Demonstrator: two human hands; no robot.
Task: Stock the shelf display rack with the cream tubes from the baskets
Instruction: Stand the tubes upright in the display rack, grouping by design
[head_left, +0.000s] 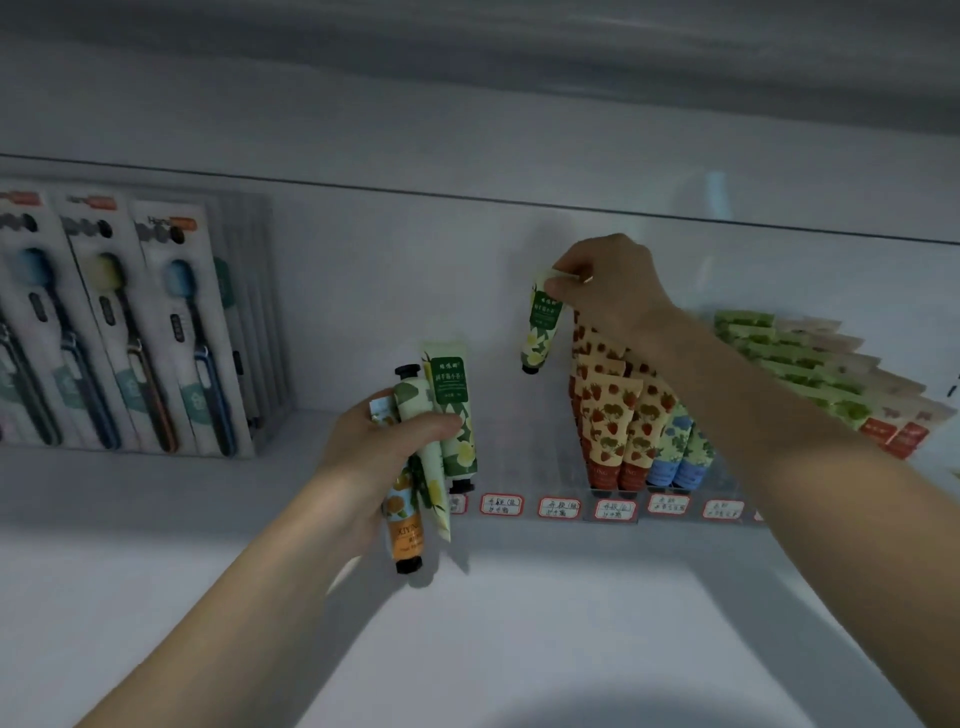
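My right hand pinches the crimped top of a green-and-cream tube, which hangs cap down over an unfilled slot of the clear display rack. My left hand grips a bundle of tubes: an orange one, a pale green one and a green-labelled one. Strawberry-print tubes and blue floral tubes stand in the rack's slots to the right. No basket is in view.
Toothbrush packs stand in rows at the left of the white shelf. Green and beige sachets fan out at the right. Handwritten price labels line the rack's front. A shelf board hangs overhead.
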